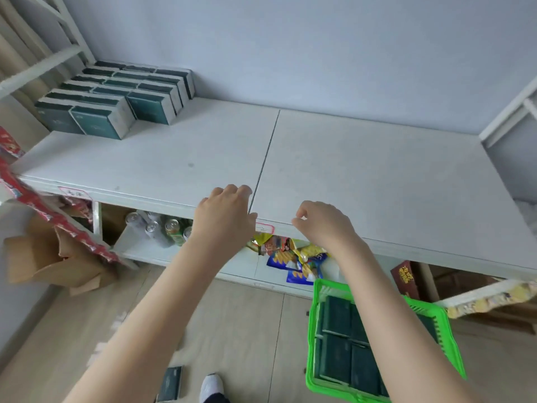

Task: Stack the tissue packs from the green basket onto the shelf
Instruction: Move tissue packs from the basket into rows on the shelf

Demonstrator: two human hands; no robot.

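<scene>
The shelf [363,175] top is matt white board, faintly speckled. At its back left corner, tissue packs [96,123] wear smooth dark-teal wrapping. Under the shelf, cans [171,226] show shiny metal tops and snack bags [290,257] show glossy foil. Before the shelf, the green basket [315,338] is bright slatted plastic on a pale wood-grain floor [247,330].

Drink cans [162,228] stand at eight o'clock, an open cardboard box [43,263] farther out beneath red packets [32,199]. Blue and yellow snack bags [293,257] lie at six o'clock, a dark red carton [404,277] at four, a white shoe [212,386] on the wooden floor [247,330]
</scene>
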